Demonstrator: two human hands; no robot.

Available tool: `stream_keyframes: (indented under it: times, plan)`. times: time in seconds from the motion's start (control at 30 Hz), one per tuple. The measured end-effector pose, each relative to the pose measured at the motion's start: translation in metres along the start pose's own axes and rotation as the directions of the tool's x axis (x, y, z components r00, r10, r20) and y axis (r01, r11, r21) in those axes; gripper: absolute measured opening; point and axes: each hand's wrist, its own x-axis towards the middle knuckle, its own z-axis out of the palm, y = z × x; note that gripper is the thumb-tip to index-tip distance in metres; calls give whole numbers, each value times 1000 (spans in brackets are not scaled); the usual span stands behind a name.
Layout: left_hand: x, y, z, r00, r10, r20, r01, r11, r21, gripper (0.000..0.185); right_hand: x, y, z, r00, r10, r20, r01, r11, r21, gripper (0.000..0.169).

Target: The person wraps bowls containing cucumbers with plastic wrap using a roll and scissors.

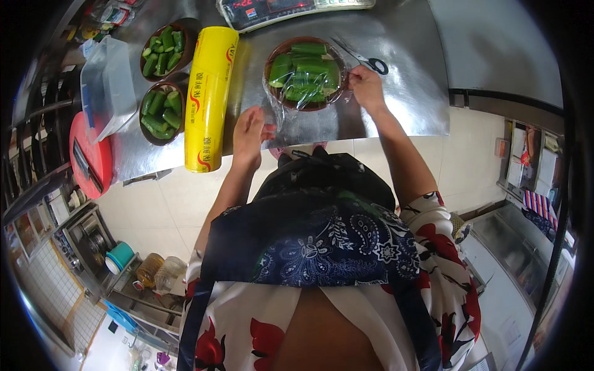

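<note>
A brown bowl of cut cucumber pieces (308, 72) stands on the steel table, with clear plastic film (285, 113) over it and hanging past its lower left rim. My right hand (366, 88) is at the bowl's right rim, its fingers bent; whether film is pinched between them cannot be told. Lower left of the bowl, my left hand (250, 132) has its fingers apart beside the loose film. To its left lies a big yellow roll of cling film (209, 99). Black-handled scissors (378, 66) rest just above my right hand.
Two more bowls of cucumber pieces (163, 51) (161, 111) stand left of the roll. Farther left are a clear plastic bin (109, 83) and a red cutting board (88, 139) with a knife (87, 167) on it. A digital scale (297, 9) sits at the back. The steel table's front edge (334, 139) is near my body.
</note>
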Motion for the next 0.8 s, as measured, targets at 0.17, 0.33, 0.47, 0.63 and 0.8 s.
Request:
stream_keyframes:
  times: [0.17, 0.33, 0.47, 0.63, 0.8]
  plan:
    - [26, 14, 24, 924, -255, 285, 293, 951, -99, 21, -7, -12, -11, 991, 74, -109, -73, 997, 18, 7]
    - [49, -11, -1, 928, -330, 174, 369, 884, -287, 10, -16, -12, -34, 971, -85, -223, 54, 988, -141, 6]
    - [42, -6, -3, 927, -332, 176, 371, 883, -286, 9, -19, 7, -18, 969, -78, -234, 93, 994, 55, 4]
    - [44, -7, -6, 961, -257, 100, 263, 963, -54, 8, -25, -24, -28, 963, -42, -265, 5, 990, -139, 3]
    - [60, -27, 6, 951, 288, 110, -295, 745, 598, 9, -28, -45, -34, 996, 79, -27, -84, 929, -361, 7]
